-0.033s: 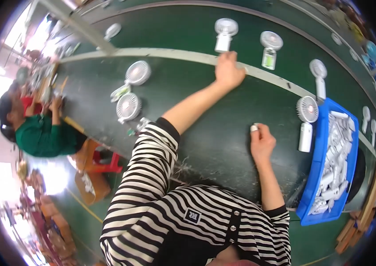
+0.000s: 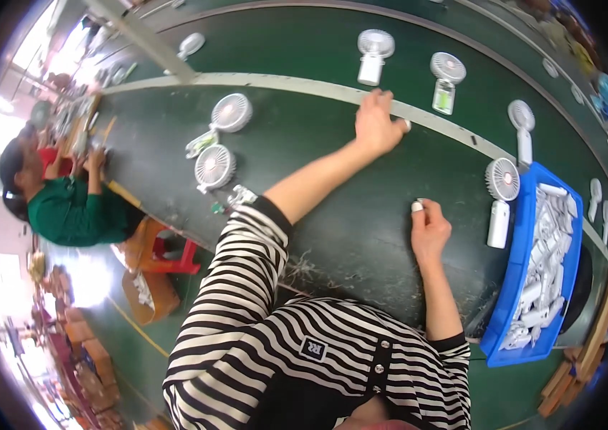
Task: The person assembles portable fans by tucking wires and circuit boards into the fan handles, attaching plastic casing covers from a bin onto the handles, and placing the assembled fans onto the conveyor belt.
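My left hand (image 2: 378, 123) is stretched far out and rests palm down on the green belt (image 2: 333, 215), at the belt's white stripe (image 2: 297, 87), holding nothing. My right hand (image 2: 429, 228) lies closer in, fingers curled with a white fingertip cover up, nothing visible in it. Just right of it a white hand-held fan (image 2: 499, 197) stands beside a blue bin (image 2: 516, 283). Two more white fans (image 2: 374, 54) (image 2: 447, 80) stand beyond my left hand.
The blue bin holds several white fan handles. Two white fans (image 2: 225, 118) (image 2: 212, 166) lie at the belt's left part, and another fan (image 2: 522, 129) stands at the right. A person in a green top (image 2: 68, 211) sits at the left. Boxes stand on the floor at lower left.
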The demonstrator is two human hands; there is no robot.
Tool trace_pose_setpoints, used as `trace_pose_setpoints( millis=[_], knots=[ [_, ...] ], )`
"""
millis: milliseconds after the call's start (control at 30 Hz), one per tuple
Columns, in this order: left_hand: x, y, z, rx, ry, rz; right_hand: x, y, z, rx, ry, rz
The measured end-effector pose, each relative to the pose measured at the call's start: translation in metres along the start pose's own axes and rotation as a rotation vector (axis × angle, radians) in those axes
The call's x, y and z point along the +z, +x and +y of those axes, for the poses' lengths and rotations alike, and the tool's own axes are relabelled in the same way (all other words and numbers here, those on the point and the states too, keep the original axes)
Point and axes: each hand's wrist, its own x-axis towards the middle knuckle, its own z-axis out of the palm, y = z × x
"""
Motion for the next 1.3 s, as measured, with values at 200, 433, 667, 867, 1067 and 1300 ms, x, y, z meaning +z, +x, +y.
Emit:
trace_pose_setpoints(
  millis=[200, 433, 667, 867, 1067, 1300],
  knots=[
    [-0.131, -0.084, -0.017, -0.009, 0.161, 0.181, 0.007, -0.005, -0.003, -0.071, -0.016, -0.013],
    [-0.243, -0.129, -0.111, -0.487, 0.697, 0.365, 0.003, -0.009, -0.003, -0.045, -0.029, -0.056],
    [-0.236, -0.144, -0.11, -0.503, 0.495, 0.426, 0.006, -0.008, -0.004, -0.026, 0.004, -0.061],
    [-0.184, -0.15, -0.034, -0.149, 0.166, 0.301, 0.008, -0.019, -0.024, 0.17, 0.313, -0.235],
    [-0.109, -0.156, 0.044, 0.003, -0.149, 0.077, 0.001, -0.031, -0.062, 0.434, 1.07, -0.549],
    [-0.054, -0.16, 0.081, 0.172, -0.307, -0.038, -0.027, -0.041, -0.04, 0.604, 1.191, -0.196]
  ],
)
